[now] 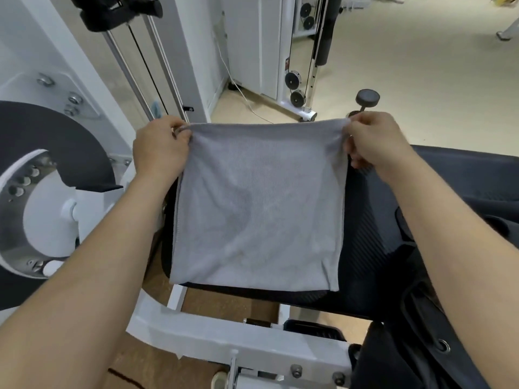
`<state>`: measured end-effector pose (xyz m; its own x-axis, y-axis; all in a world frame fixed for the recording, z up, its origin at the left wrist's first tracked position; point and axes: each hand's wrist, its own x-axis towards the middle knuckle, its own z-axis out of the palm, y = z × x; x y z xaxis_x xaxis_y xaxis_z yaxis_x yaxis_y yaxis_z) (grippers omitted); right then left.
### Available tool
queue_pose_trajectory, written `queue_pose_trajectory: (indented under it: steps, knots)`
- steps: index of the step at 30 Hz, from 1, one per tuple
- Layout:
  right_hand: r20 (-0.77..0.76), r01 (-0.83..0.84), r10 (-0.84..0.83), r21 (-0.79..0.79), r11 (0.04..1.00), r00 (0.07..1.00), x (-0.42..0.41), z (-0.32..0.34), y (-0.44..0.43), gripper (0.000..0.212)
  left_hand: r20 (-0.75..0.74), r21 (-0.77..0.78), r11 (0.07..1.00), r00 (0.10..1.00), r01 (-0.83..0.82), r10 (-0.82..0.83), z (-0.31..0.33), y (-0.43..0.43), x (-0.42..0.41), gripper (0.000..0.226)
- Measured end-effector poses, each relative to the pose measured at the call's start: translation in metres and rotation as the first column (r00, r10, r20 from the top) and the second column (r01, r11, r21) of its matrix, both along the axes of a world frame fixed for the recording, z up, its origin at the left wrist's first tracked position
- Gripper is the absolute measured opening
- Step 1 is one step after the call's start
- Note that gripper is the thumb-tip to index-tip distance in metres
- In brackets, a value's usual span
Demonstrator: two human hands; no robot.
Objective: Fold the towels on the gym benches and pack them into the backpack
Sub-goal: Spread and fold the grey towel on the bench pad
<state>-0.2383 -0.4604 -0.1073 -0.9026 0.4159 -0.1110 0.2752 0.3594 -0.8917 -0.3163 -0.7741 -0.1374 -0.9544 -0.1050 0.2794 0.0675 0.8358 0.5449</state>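
Note:
A grey towel (258,209) hangs as a near-square sheet in front of me, its lower edge just above the black bench pad (370,220). My left hand (160,148) pinches its top left corner. My right hand (373,144) pinches the top right corner, and the top edge is stretched taut between the two. A black backpack (415,346) lies at the lower right, partly behind my right forearm.
The white machine frame (196,332) runs below the bench. A round black and white weight-machine housing (42,192) stands at the left. Cable columns (157,66) and a pulley tower (297,80) rise behind. A black knob (368,96) sticks up beyond the towel.

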Motion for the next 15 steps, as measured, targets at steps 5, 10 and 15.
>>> queue_pose_trajectory:
  steps: [5,10,15]
  knots:
    - [-0.077,-0.023,-0.007,-0.38,0.925,0.997,0.059,0.019,-0.011,0.016,0.008,0.551,0.834,1.0,-0.002,-0.002,0.007,-0.011,0.066,0.011]
    - [0.013,0.159,-0.169,-0.418,0.895,0.985,0.139,-0.025,-0.036,0.023,0.215,0.78,0.6,0.976,-0.18,0.013,-0.039,-0.02,0.187,0.011]
    - [0.116,0.246,-0.22,-0.307,0.919,0.968,0.187,-0.081,-0.063,0.011,0.481,0.739,0.491,0.871,-0.461,0.095,-0.092,-0.024,0.221,0.008]
